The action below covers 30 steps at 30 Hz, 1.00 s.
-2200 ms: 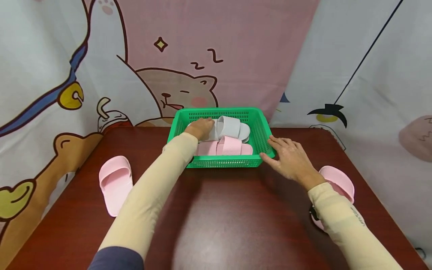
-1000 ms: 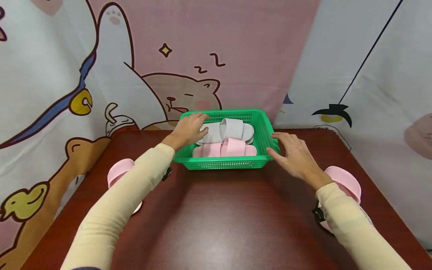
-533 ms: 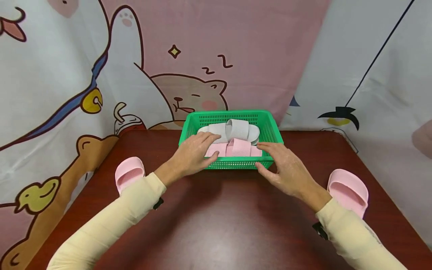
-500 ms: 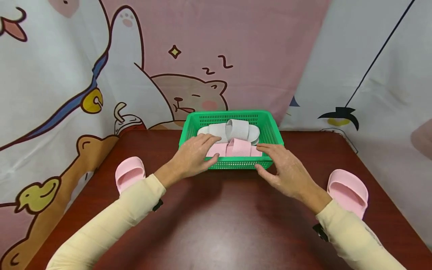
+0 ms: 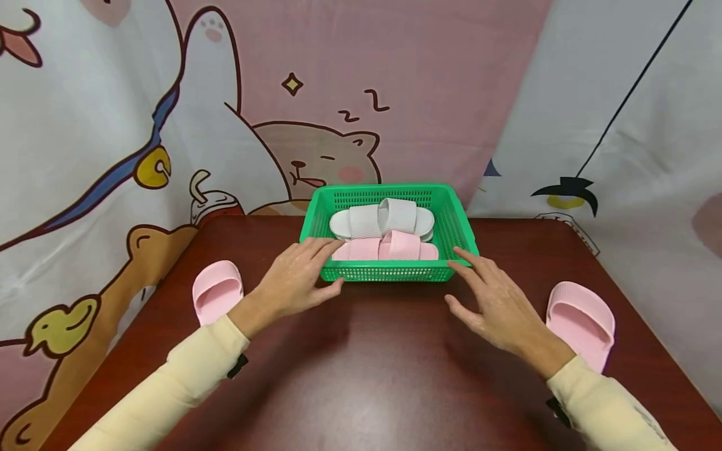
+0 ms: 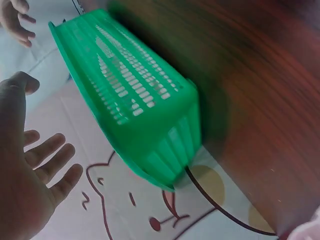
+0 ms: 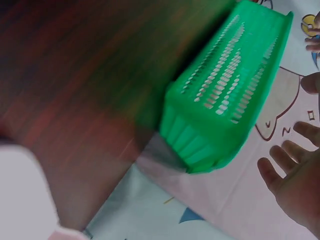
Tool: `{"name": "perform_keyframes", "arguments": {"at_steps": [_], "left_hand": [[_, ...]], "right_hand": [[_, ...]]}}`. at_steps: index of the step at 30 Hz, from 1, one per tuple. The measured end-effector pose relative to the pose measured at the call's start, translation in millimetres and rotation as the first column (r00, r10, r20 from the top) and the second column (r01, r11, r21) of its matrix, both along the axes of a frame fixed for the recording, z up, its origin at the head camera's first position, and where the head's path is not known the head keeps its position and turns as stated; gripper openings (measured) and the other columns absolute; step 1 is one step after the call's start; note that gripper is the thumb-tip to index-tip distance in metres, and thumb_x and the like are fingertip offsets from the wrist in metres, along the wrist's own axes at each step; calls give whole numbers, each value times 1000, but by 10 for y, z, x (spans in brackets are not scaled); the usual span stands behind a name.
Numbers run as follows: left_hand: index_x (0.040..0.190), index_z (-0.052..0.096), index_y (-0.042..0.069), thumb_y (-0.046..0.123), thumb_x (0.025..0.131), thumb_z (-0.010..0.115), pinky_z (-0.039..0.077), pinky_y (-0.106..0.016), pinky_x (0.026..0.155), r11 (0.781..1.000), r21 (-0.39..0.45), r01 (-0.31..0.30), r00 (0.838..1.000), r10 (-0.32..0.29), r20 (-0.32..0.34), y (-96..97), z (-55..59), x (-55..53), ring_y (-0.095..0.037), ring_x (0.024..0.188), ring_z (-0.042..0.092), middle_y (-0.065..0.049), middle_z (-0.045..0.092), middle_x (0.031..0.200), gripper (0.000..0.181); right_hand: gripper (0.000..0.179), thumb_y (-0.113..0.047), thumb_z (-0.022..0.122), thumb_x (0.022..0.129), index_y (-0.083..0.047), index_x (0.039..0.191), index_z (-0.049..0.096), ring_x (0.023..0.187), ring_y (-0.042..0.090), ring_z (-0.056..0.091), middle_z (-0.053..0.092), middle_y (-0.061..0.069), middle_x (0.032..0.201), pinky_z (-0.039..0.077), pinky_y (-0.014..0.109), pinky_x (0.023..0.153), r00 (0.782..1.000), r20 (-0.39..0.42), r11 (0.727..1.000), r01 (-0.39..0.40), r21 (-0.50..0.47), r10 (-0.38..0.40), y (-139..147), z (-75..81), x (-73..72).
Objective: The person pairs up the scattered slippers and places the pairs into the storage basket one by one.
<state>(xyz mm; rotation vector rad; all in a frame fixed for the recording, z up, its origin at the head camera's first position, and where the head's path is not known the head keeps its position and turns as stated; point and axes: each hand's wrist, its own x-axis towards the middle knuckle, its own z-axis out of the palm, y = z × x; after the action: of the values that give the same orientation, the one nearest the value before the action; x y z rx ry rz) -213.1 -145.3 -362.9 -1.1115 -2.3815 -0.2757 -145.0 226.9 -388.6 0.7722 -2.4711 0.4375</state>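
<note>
Near green basket [image 5: 389, 272], left hand [image 5: 290, 279] and right hand [image 5: 499, 310] hover, thumbs [image 5: 328, 292] inward, fingers [image 6: 66, 183] loosely spread.

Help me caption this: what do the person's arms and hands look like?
The left sleeve and right sleeve are cream, the right bearing a dark marking. A black piece shows beneath each. The left hand and right hand are gloveless.

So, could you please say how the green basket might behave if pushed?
The green basket is probably light for its size, given its perforated walls. Its wide, low shape suggests it would slide across the table rather than tip. The slippers inside might shift, having room beside them.
</note>
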Motion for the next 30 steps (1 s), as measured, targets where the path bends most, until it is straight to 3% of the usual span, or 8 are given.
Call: {"name": "perform_keyframes", "arguments": {"at_steps": [4, 8, 13, 20, 24, 28, 30], "left_hand": [[152, 43, 5, 46, 86, 69, 48, -51, 97, 999, 23, -27, 1000, 27, 12, -192, -32, 15, -32, 132, 49, -14, 51, 146, 83], [160, 28, 6, 51, 85, 66, 35, -57, 110, 997, 39, -62, 998, 62, 15, -425, -73, 24, -35, 149, 24, -15, 32, 162, 95], [163, 19, 10, 59, 85, 64, 25, -59, 115, 985, 23, -172, 982, 170, 86, -793, -166, 45, -35, 153, 11, -13, 22, 166, 102], [161, 21, 0, 54, 91, 66, 22, -60, 115, 952, -17, -306, 928, 302, 221, -1403, -438, -2, -45, 149, 16, -24, 25, 162, 99], [159, 23, -2, 52, 95, 63, 21, -64, 114, 926, -39, -377, 878, 370, 304, -1659, -541, -28, -51, 146, 19, -30, 26, 159, 93], [155, 32, -4, 48, 99, 60, 25, -69, 109, 906, -84, -414, 834, 415, 363, -1821, -593, 0, -54, 141, 26, -33, 32, 155, 82], [148, 44, -4, 42, 99, 61, 28, -70, 106, 902, -97, -421, 829, 426, 362, -1882, -603, 28, -54, 138, 32, -33, 38, 150, 70]], "right_hand": [[69, -32, 72, 88, 0, 145, 52, 136, 38, 41, 38, 14, 158, 38, 58, 102, 999, 18, 999, 35, 6, -35, 156, -9, 26], [78, -39, 73, 89, -2, 152, 44, 148, 35, 27, 31, 13, 162, 30, 57, 112, 990, 85, 993, 108, 41, -111, 345, -4, 96], [85, -43, 71, 93, -2, 157, 34, 152, 32, 15, 22, 14, 166, 15, 53, 119, 963, 177, 979, 195, 67, -204, 644, -27, 199], [84, -44, 64, 97, 6, 156, 30, 152, 40, 9, 19, 25, 164, 4, 52, 120, 917, 250, 950, 296, 93, -311, 1112, -124, 275], [80, -42, 61, 100, 8, 155, 30, 151, 44, 10, 20, 30, 161, -3, 49, 120, 899, 271, 939, 332, 91, -344, 1387, -189, 305], [73, -39, 60, 100, 10, 150, 37, 145, 52, 20, 27, 35, 156, 0, 51, 120, 888, 273, 929, 358, 96, -370, 1585, -256, 339], [70, -38, 61, 100, 11, 146, 41, 139, 57, 27, 31, 37, 152, 5, 57, 119, 883, 276, 925, 367, 97, -379, 1646, -291, 351]]}}
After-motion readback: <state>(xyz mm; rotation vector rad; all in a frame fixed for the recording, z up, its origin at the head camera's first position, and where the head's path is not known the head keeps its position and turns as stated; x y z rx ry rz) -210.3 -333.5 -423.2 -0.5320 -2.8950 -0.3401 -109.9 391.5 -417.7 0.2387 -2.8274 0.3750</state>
